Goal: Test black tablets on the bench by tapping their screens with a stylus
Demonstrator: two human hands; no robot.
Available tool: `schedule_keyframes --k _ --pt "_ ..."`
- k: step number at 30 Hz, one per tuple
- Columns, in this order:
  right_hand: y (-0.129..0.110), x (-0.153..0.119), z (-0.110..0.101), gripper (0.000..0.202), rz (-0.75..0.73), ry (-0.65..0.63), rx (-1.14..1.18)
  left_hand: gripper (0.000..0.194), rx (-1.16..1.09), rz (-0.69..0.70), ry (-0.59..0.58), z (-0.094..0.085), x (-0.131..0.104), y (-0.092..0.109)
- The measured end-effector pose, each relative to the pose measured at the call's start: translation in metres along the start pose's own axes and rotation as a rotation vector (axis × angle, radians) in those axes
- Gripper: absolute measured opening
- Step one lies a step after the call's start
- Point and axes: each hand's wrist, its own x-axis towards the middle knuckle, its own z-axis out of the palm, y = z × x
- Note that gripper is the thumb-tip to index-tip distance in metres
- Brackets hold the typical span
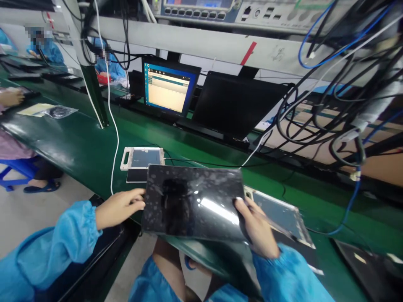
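Head view: left hand (121,206) and right hand (258,228) each grip the black tablet (192,203)

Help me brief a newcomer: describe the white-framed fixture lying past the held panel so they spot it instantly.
Find the long green bench, then the lit monitor on its far side. In front of that lies the white-framed fixture, just beyond the glossy black panel held by the left hand and right hand. Unlike its neighbours, its left end has a handle slot.

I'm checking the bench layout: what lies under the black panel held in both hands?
Under the black panel a framed tray pokes out at its right side, on the green belt. The panel covers the tray's left part. The left hand and right hand hold its edges.
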Motion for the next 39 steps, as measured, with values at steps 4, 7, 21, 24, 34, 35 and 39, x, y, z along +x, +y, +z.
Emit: schedule_keyframes --k 4,7,21,24,34,35,39 --pt "0.003 0.051 0.075 0.063 -0.141 -0.228 -0.092 0.071 -0.315 -0.173 0.126 -0.031 0.03 -0.049" --pt "0.003 0.089 0.13 0.05 -0.306 -0.353 -0.315 0.065 -0.333 -0.307 0.326 -0.053 0.049 -0.076" --pt "0.002 0.136 0.238 0.048 -0.251 -0.363 -0.727 0.042 -0.256 -0.432 0.535 -0.101 0.098 -0.135" --pt "0.003 0.138 0.24 0.049 -0.246 -0.364 -0.755 0.04 -0.263 -0.441 0.527 -0.099 0.102 -0.139" --pt "0.003 0.142 0.235 0.047 -0.263 -0.369 -0.8 0.041 -0.277 -0.42 0.513 -0.095 0.108 -0.141" --pt "0.002 0.142 0.235 0.047 -0.263 -0.371 -0.804 0.042 -0.276 -0.417 0.513 -0.095 0.108 -0.141" --pt "0.0 0.141 0.234 0.046 -0.264 -0.378 -0.82 0.046 -0.27 -0.407 0.512 -0.095 0.109 -0.142"
